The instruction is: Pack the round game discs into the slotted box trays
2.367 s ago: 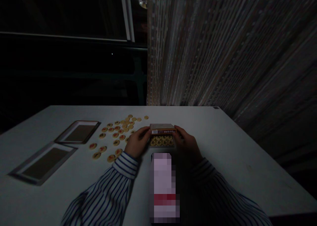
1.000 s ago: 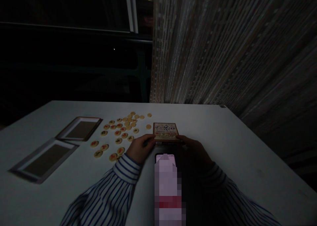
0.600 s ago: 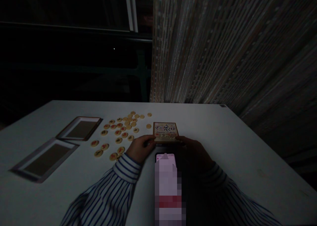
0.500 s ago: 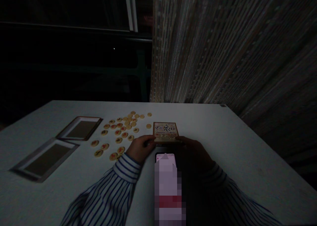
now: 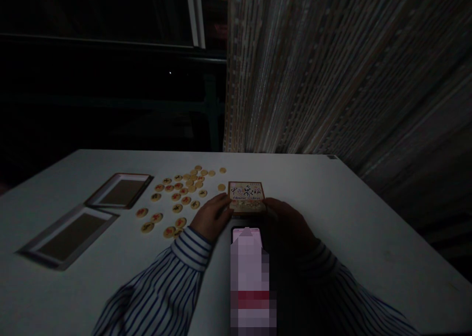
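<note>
A small Chinese chess box (image 5: pixel 247 198), its lid printed with dark lettering and a brown border, is on the white table in front of me. My left hand (image 5: pixel 213 217) grips its left side, fingers along the edge and thumb at the near corner. On the opposite side, my right hand (image 5: pixel 289 223) is closed against the box's right edge; deep shadow hides most of its fingers. Round chess pieces (image 5: pixel 186 200) with red or dark characters lie scattered beyond and left of my left hand, several of them blank side up.
A lit phone (image 5: pixel 249 272), its screen pixelated, lies just nearer than the box. Two shallow open trays (image 5: pixel 120 191) (image 5: pixel 70 238) rest on the table's left side. Behind the far table edge hangs a string curtain (image 5: pixel 280 70). The room is dark.
Both hands have shifted their hold: the left fingers now reach farther up the box's side, and the right hand sits slightly higher along its edge. The box lid appears more level.
</note>
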A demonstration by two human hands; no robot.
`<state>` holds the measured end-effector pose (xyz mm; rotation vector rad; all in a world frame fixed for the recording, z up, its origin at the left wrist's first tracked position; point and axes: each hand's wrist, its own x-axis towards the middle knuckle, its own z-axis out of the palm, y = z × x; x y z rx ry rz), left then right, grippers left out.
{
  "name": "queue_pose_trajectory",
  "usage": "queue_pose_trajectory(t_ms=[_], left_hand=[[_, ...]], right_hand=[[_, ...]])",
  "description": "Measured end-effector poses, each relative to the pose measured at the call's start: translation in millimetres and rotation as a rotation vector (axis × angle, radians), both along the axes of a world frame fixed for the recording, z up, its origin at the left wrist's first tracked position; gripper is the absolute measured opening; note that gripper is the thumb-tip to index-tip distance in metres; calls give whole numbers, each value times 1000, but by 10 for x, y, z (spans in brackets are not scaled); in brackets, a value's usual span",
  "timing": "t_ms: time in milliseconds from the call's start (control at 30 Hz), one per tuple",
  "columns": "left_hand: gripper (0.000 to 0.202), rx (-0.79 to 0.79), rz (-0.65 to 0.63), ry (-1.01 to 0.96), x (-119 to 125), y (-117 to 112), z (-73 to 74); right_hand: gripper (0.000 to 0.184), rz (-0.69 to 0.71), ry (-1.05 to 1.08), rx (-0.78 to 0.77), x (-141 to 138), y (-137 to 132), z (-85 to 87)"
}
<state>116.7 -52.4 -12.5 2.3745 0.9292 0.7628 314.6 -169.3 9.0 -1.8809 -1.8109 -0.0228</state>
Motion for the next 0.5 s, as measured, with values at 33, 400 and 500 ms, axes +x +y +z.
queue_pose_trajectory(t_ms=[33,400,500], left_hand=[[37,26,1,14,4,6,-22],[37,133,-68,112,23,6,-102],[37,137,-76,119,28,-1,-88]], right_hand=[[31,0,-3,-1,-2,9,9],[32,51,-62,-133,13,53,11],[31,28,-70,-136,-5,48,13]])
